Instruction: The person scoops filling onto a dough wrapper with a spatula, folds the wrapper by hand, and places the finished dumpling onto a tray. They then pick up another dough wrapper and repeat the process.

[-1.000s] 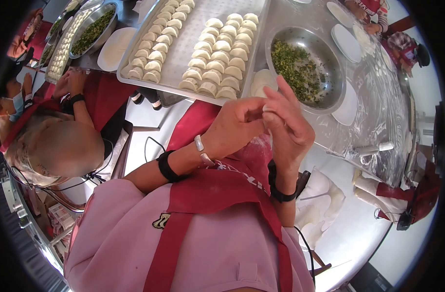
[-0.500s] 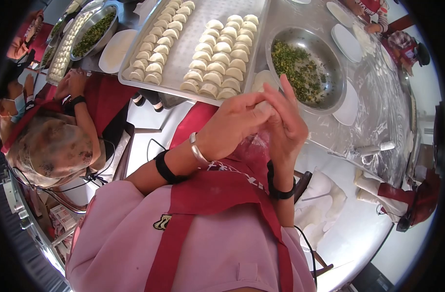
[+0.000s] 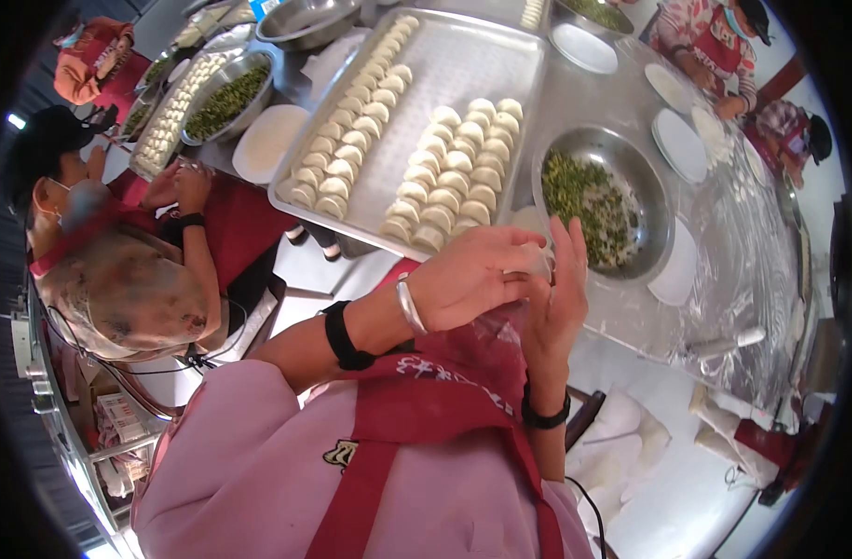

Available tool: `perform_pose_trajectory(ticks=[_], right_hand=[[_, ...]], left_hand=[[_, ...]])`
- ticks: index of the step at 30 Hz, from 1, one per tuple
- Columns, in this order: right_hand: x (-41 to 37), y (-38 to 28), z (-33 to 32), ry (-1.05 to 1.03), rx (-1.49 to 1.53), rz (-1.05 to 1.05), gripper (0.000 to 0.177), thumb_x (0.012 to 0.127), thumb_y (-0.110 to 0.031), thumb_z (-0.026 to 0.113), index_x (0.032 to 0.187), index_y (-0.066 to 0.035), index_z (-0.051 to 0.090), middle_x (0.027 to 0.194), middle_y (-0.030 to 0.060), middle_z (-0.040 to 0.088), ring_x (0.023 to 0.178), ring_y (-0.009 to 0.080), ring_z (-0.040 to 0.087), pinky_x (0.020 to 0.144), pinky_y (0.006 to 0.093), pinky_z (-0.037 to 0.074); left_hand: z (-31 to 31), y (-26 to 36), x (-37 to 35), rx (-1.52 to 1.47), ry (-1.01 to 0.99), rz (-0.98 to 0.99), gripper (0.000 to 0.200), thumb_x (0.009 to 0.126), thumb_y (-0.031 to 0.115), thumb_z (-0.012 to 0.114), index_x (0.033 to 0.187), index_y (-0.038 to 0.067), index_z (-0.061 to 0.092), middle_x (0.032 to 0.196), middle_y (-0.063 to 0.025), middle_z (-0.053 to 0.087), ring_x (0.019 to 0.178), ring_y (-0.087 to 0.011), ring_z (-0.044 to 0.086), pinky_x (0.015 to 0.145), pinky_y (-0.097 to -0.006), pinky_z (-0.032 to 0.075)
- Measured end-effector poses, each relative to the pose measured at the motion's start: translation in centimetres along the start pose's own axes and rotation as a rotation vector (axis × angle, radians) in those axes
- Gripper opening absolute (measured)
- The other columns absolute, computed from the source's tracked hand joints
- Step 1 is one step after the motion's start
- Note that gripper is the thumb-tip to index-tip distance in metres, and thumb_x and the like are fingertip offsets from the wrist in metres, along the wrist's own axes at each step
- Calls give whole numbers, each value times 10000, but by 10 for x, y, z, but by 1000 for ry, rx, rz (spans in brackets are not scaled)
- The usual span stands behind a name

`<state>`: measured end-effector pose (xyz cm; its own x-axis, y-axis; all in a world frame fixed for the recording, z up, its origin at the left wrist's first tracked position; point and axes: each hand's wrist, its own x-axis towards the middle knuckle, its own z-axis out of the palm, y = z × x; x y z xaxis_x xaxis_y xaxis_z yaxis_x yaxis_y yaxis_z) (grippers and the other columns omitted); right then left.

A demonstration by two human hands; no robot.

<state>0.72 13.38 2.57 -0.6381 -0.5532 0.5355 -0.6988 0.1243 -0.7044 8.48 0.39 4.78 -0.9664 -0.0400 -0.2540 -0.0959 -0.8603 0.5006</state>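
My left hand (image 3: 472, 281), with a silver bangle at the wrist, and my right hand (image 3: 558, 293) meet in front of the red apron. Their fingers close around a pale dumpling (image 3: 540, 262), which is mostly hidden behind them. Just beyond my hands, rows of folded dumplings (image 3: 454, 179) lie on a large metal tray (image 3: 472, 56). A steel bowl (image 3: 656, 177) of chopped green and yellow filling (image 3: 579, 191) stands past my right fingertips.
White plates (image 3: 679, 146) are spread on the metal table (image 3: 724, 252), which has plastic film at its right. A rolling pin (image 3: 724, 343) lies near the edge. At left a masked co-worker (image 3: 137, 270) sits beside another filling bowl (image 3: 228, 102). More people work at the far right.
The view has tilted up, so the tray and bowl sit lower in it. My fingers have shifted and opened slightly around the dumpling, which shows a little between them.
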Motion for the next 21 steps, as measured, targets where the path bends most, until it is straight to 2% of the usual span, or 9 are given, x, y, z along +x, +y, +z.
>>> perform_pose_trajectory(ticks=[4,6,7,8,10,11,15,19,21], right_hand=[[-5,9,-17,39,-6,44,327,939,-64,486,1224,62,582,1257,211,612,1249,411,527,1043,455,411],[-17,27,-23,49,3,88,281,938,-40,490,1167,64,618,1220,205,640,1198,387,579,1023,439,436],[-20,29,-27,75,28,138,260,937,-28,493,1139,63,630,1198,204,652,1169,373,599,1010,428,448],[-24,30,-30,99,54,190,241,936,-17,496,1111,63,642,1175,202,664,1140,360,619,997,416,459],[-35,32,-39,118,83,294,236,943,6,483,1098,68,649,1167,199,672,1125,325,633,997,394,463],[-41,34,-44,115,87,342,247,951,17,466,1112,74,645,1182,198,667,1138,304,626,1009,382,455],[-52,40,-57,114,88,500,256,957,37,451,1125,91,637,1187,199,664,1128,277,631,1008,378,470],[-62,56,-63,140,81,610,255,969,19,449,1124,96,636,1169,194,670,1092,272,649,979,374,503],[-64,59,-64,137,75,635,255,974,10,449,1122,94,639,1166,194,671,1087,273,651,975,371,506]], left_hand=[[-16,53,24,438,52,179,326,918,4,563,1231,-81,527,1139,-167,625,1089,-237,651,954,-326,535],[-8,97,37,1007,226,227,324,905,-30,560,1223,-88,538,1099,-170,649,1059,-244,672,942,-299,551],[-35,113,59,814,263,277,310,899,-38,569,1205,-84,566,1064,-145,663,998,-229,692,878,-276,577],[-55,135,77,817,252,305,335,899,-34,569,1230,-80,568,1056,-122,662,1002,-227,692,862,-267,582],[-93,172,110,973,326,386,400,877,-31,598,1276,-46,578,1039,-94,673,823,-146,670,794,-257,582],[-111,184,127,1084,389,468,357,849,-23,628,1206,-26,643,964,-70,685,762,-114,633,753,-251,569],[-177,208,178,1259,555,415,290,796,-16,657,1080,-16,712,876,-63,708,752,-117,651,683,-252,550],[-191,203,200,1485,662,365,305,753,-22,636,1044,-11,727,881,-101,728,734,-137,670,646,-263,540],[-207,200,211,1606,653,447,315,732,-12,618,1024,2,735,872,-125,734,770,-167,683,696,-274,541]])
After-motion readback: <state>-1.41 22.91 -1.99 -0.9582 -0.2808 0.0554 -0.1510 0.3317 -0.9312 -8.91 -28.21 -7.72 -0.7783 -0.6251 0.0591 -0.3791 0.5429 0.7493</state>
